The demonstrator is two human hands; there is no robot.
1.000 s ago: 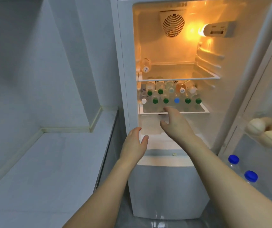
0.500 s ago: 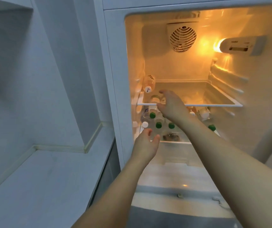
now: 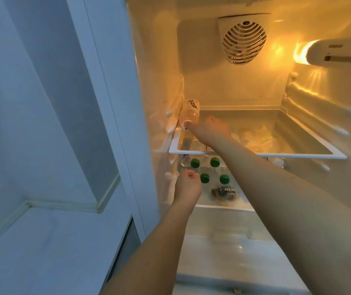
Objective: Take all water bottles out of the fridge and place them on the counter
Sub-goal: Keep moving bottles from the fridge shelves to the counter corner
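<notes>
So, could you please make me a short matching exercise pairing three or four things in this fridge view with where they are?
Things:
1. right hand
2. left hand
3. white-capped bottle
4. fan grille

Places:
A. on the back wall, up high
B. lying at the left end of the upper shelf
C. over the upper shelf, at that bottle's cap
D. below the upper shelf, beside the green-capped bottles

Pairs: 1-C, 2-D, 3-B, 4-A

Round fan grille (image 3: 244,44) set in the rear wall of the lit compartment; lamp housing (image 3: 338,52) glowing on the right side wall; moulded shelf rails (image 3: 317,107) beneath it; pale blue wall (image 3: 32,107) at left.
</notes>
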